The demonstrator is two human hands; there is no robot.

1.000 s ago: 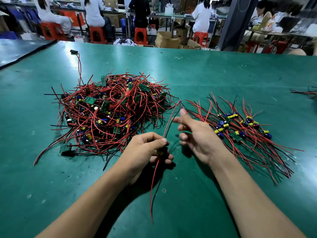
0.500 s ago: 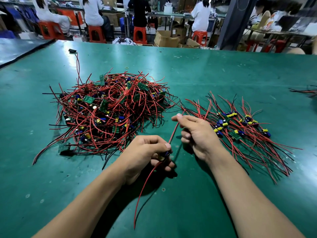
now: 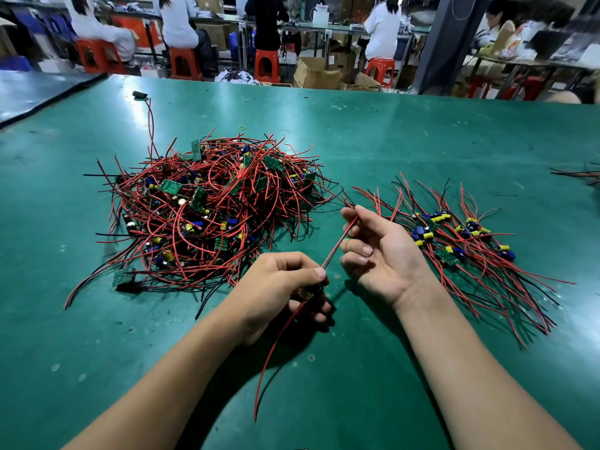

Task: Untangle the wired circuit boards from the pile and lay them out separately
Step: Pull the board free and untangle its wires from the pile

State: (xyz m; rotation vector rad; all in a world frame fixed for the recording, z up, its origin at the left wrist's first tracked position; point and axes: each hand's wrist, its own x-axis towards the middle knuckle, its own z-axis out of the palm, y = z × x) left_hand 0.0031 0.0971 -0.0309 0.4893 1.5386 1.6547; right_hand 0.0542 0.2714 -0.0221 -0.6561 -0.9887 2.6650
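Green mat [image 3: 422, 141] covers the whole bench, and low over it, near the middle, my left hand [image 3: 279, 287] is curled round one small board [image 3: 311, 290], thumb pressed to forefinger above it, so little of the board shows. A red lead [image 3: 337, 245] runs from that fist up and right to my right hand [image 3: 380, 251], which lies palm up. Its thumb and forefinger pinch the lead near its far end, and the other fingers curl loosely. Another wire [image 3: 276, 355] hangs from the board and trails toward me across the mat. I judge this board to be clear of the pile [image 3: 211, 209], so the step in hand is straightening its wires before I set it down. The pile sits left and a little farther off, thick with red and black loops and many green boards, so most of the work remains. The row [image 3: 454, 241] of boards already laid out lies just right of my right hand, its wires fanned near and far. Next I should carry the board right and lay it beside the row with its wires drawn out straight, minding that the trailing wire does not drag across those already lying there. A small black part [image 3: 139, 94] with a red wire lies at the far left of the mat, and a few more wires [image 3: 581, 173] show at the right edge. Beyond the far edge, people sit on red stools [image 3: 266, 64] at other benches, with cardboard boxes [image 3: 316, 74] on the floor and a dark pillar [image 3: 444, 43] to the right.
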